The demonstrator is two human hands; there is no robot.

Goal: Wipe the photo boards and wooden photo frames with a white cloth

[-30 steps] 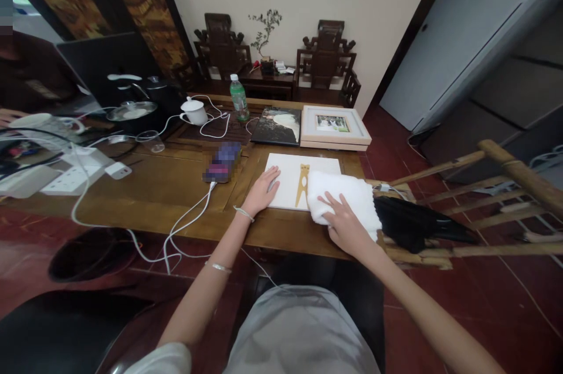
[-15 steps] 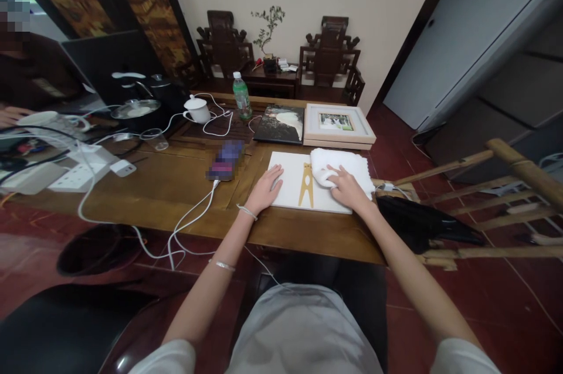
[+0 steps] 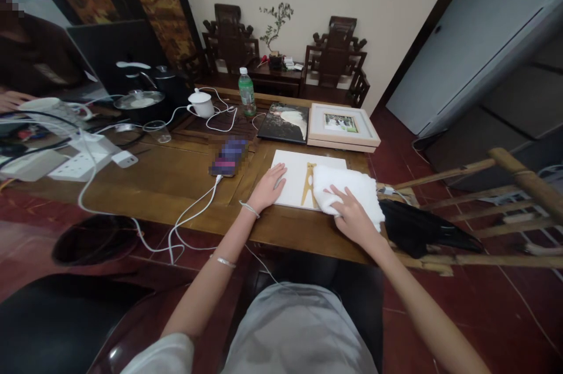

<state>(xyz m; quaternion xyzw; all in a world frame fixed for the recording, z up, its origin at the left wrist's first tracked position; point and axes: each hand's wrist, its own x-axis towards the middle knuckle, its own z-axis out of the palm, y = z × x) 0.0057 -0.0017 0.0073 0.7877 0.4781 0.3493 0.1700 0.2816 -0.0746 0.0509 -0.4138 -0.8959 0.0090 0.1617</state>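
Note:
A flat white board [image 3: 291,179] lies on the wooden table in front of me, with a gold, A-like figure [image 3: 307,182] on its surface. My left hand [image 3: 267,187] rests flat on the board's left edge, fingers stretched out. Over the board's right part spreads a fluffy white towel [image 3: 358,183], which hides that side and a bit of the gold figure. My right hand [image 3: 352,213] presses down on the towel and grips a bunched fold of it near the board's front edge.
Behind the board lie a dark picture panel [image 3: 284,122] and a pale picture frame [image 3: 343,122]. A phone [image 3: 229,156] on a cable is left of my left hand. Farther left are a bottle [image 3: 247,92], a lidded cup [image 3: 201,104], a power strip [image 3: 85,157] and a person's hand [image 3: 15,101].
My right hand has dragged the towel toward me and slightly right, from the board's back part to its front edge. My left hand stays in place on the board.

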